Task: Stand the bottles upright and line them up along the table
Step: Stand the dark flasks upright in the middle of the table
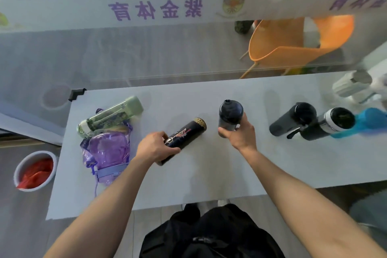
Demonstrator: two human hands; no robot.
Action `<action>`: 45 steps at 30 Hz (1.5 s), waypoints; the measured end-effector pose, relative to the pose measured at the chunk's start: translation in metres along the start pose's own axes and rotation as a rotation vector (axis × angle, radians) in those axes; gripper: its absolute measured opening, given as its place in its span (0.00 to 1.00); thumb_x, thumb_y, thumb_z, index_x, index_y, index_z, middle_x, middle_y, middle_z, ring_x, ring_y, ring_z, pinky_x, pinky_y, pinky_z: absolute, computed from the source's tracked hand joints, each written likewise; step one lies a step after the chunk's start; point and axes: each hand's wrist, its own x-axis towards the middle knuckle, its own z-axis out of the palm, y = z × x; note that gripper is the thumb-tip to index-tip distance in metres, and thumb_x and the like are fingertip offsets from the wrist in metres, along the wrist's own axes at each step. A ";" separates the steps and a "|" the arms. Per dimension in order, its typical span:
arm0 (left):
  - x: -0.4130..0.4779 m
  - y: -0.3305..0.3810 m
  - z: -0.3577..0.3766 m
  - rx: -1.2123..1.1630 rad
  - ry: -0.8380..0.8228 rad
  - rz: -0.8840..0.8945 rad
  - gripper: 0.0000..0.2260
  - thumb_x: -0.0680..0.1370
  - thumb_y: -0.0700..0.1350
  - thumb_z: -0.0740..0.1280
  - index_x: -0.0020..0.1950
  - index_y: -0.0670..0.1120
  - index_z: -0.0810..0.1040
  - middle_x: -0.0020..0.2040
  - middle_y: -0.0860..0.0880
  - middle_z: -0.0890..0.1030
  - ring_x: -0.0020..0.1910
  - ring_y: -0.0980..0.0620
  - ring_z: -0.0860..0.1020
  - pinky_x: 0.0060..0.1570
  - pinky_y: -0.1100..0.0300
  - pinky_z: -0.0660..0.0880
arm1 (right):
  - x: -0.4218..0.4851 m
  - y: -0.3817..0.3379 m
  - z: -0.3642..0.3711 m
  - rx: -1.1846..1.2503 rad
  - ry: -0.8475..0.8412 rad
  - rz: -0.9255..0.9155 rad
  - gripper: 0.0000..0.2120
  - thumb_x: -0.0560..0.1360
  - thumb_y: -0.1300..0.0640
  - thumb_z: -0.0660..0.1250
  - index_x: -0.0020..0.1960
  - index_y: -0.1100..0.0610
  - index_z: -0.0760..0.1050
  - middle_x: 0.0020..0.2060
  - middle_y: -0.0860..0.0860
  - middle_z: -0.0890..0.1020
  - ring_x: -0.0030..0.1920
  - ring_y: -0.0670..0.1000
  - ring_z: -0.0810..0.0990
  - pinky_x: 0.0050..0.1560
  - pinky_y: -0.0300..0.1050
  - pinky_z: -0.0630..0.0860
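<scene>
The smooth pale grey rectangular surface (pixel 209 178) carries a bulbous translucent purple plastic bottle (pixel 110 151) lying at left. At centre, the left hand (pixel 156 146) wraps a lying glossy black patterned cylinder flask (pixel 184 138); the right hand (pixel 238 134) clasps an upright dark-lidded smoky shaker bottle (pixel 230 115).

Green bottle (pixel 111 114) and purple bottle (pixel 109 153) lying down, touching, far left. Black patterned flask (pixel 184 139) lying diagonal, centre. Dark-lidded shaker (pixel 230 115) upright. Right: dark bottle (pixel 293 119), white-banded bottle (pixel 333 123), blue bottle (pixel 368 121) upright, close together.
</scene>
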 end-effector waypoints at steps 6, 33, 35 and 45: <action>0.001 0.066 -0.021 -0.021 0.257 0.206 0.37 0.64 0.63 0.80 0.70 0.54 0.77 0.58 0.52 0.81 0.57 0.47 0.82 0.55 0.50 0.79 | 0.000 0.037 -0.030 0.070 0.085 0.008 0.27 0.61 0.46 0.85 0.56 0.46 0.78 0.51 0.45 0.82 0.51 0.49 0.82 0.54 0.57 0.83; -0.002 0.199 0.009 -0.011 0.379 0.499 0.37 0.69 0.40 0.80 0.74 0.50 0.67 0.67 0.49 0.70 0.55 0.37 0.79 0.50 0.43 0.81 | -0.019 0.097 -0.063 0.008 -0.094 0.008 0.33 0.64 0.46 0.84 0.65 0.49 0.75 0.56 0.45 0.79 0.51 0.50 0.81 0.54 0.50 0.80; -0.002 0.198 0.008 -0.031 0.352 0.482 0.43 0.69 0.41 0.81 0.79 0.51 0.63 0.70 0.49 0.69 0.59 0.37 0.79 0.54 0.42 0.80 | -0.020 0.104 -0.067 -0.088 -0.163 0.045 0.40 0.64 0.43 0.85 0.69 0.53 0.73 0.61 0.49 0.78 0.57 0.51 0.79 0.60 0.48 0.77; -0.008 0.129 0.001 0.003 0.298 0.288 0.31 0.75 0.55 0.80 0.75 0.51 0.75 0.65 0.50 0.80 0.61 0.49 0.82 0.61 0.48 0.79 | -0.051 0.103 -0.095 -0.761 -0.735 0.000 0.19 0.77 0.50 0.71 0.64 0.57 0.79 0.60 0.56 0.83 0.58 0.58 0.83 0.55 0.50 0.80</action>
